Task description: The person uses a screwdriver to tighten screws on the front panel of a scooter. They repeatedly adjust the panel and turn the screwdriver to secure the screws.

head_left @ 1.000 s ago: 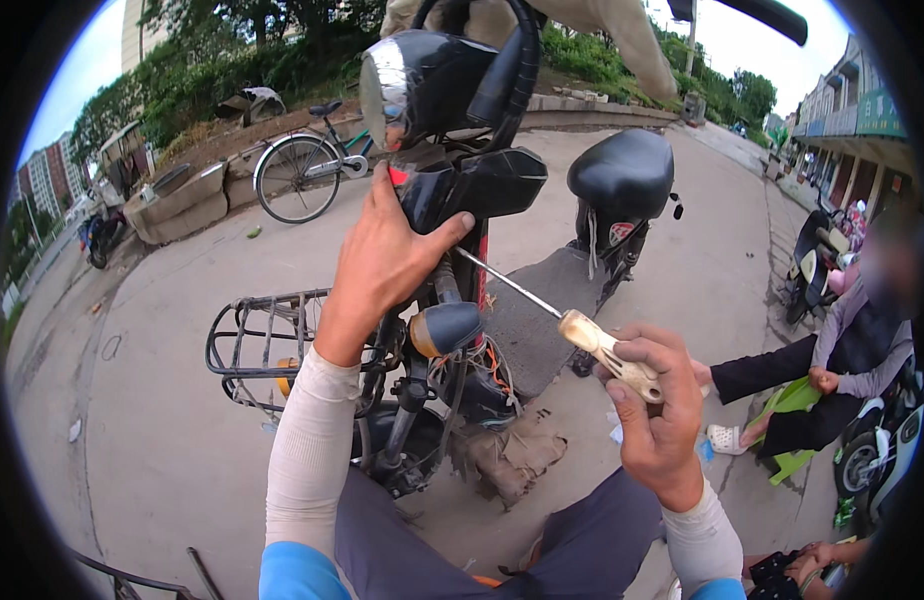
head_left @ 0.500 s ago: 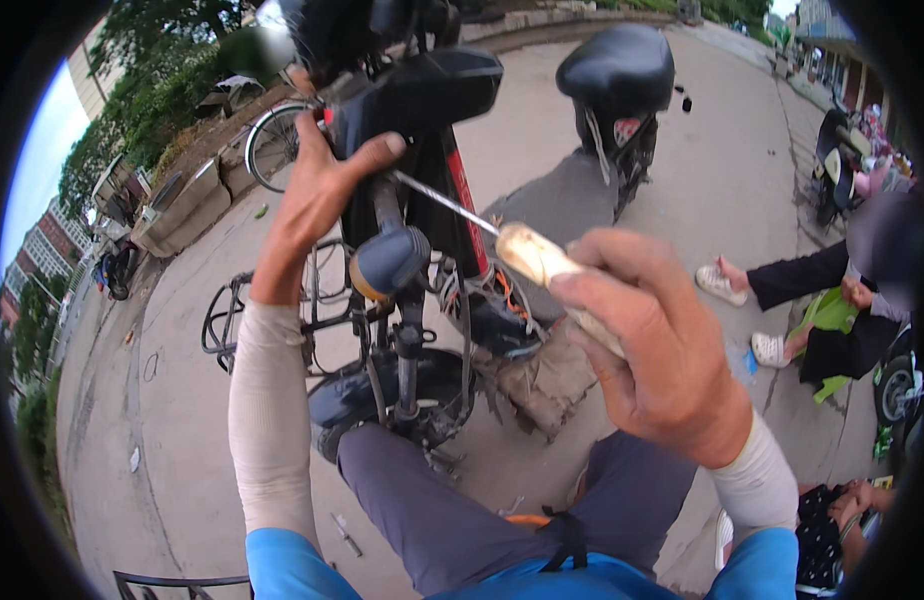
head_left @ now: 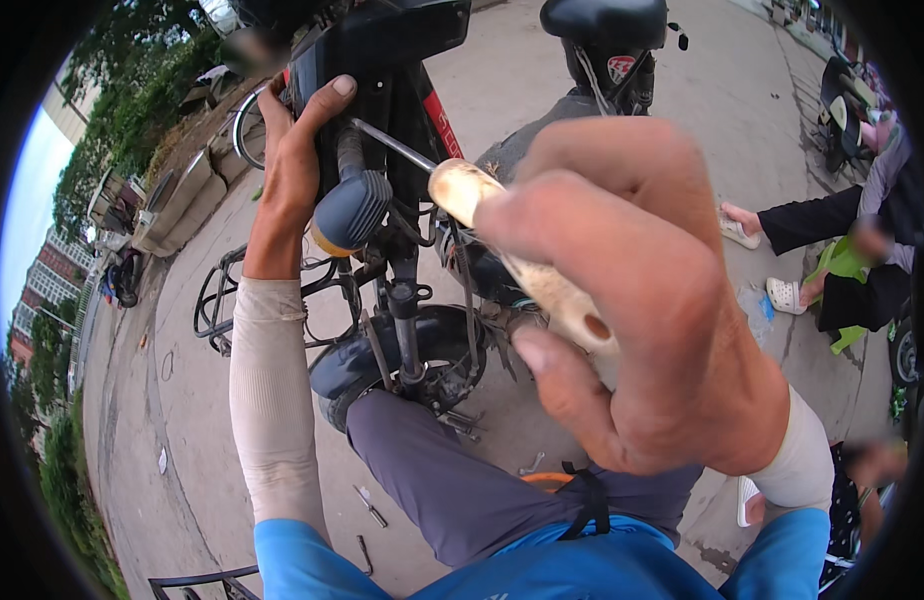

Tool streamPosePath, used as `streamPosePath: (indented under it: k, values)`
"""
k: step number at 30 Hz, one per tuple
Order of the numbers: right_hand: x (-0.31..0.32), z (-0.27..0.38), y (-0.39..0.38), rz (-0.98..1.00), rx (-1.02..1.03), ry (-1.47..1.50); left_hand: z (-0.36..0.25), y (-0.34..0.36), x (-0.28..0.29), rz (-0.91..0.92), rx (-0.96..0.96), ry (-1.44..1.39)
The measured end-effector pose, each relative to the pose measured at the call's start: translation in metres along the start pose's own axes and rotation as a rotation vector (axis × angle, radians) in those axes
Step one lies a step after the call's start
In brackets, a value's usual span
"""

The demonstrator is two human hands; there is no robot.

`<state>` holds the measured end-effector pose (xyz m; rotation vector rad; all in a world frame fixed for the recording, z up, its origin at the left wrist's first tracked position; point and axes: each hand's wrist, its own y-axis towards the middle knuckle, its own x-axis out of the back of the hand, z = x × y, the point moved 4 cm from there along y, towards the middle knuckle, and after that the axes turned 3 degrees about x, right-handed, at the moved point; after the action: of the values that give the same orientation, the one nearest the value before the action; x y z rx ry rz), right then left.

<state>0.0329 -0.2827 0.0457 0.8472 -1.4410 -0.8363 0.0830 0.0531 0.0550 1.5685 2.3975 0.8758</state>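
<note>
A screwdriver point(head_left: 467, 190) with a pale, worn handle lies in the curled fingers of my right hand point(head_left: 652, 290). Its metal shaft slants up and left to the underside of the scooter's black front housing point(head_left: 397, 45), where I cannot make out what the tip meets. My left hand point(head_left: 294, 150) grips the left edge of that housing, thumb in front and fingers mostly hidden behind. Just below the shaft hangs a turn signal point(head_left: 354, 212) with a dark ribbed shell and an amber lens. The scooter's front wheel point(head_left: 397, 355) stands between my legs.
Behind the front end is the scooter's black seat point(head_left: 604, 22). A black wire rack point(head_left: 222, 300) sits left of the wheel. Small tools point(head_left: 372, 507) lie on the pavement near my left leg. A seated person in dark trousers point(head_left: 817, 220) is at the right, with parked scooters point(head_left: 847, 120) beyond.
My right hand has come closer to the camera and shows larger, its fingers more arched around the handle. The scooter front and my left hand sit higher and further left in view.
</note>
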Motion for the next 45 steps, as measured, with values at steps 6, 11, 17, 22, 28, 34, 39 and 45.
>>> streamPosePath:
  k: [6, 11, 17, 22, 28, 34, 39, 45]
  values:
    - [0.001, 0.006, 0.002, 0.01, 0.091, -0.146, -0.006, -0.001, -0.011, -0.011, 0.001, 0.023]
    - [0.003, -0.001, 0.007, -0.101, 0.044, 0.043, -0.004, 0.004, -0.006, -0.094, 0.008, 0.142]
    - [0.007, -0.001, 0.0, -0.007, -0.104, -0.093, 0.004, 0.012, -0.001, -0.22, -0.062, 0.303]
    - [0.01, -0.002, 0.004, -0.134, -0.19, 0.032, 0.002, 0.013, -0.003, -0.242, -0.06, 0.351]
    - [0.005, 0.007, 0.009, -0.073, -0.07, -0.112, -0.001, 0.012, -0.008, -0.243, -0.07, 0.365]
    - [0.017, 0.005, 0.014, -0.131, -0.203, 0.004, 0.006, 0.011, 0.0, -0.247, -0.042, 0.395]
    - [0.01, 0.006, 0.005, 0.032, -0.114, -0.13, 0.002, 0.01, -0.006, -0.248, -0.081, 0.354]
    - [0.013, 0.0, 0.017, -0.105, -0.202, 0.005, 0.0, 0.007, -0.007, -0.281, -0.064, 0.387]
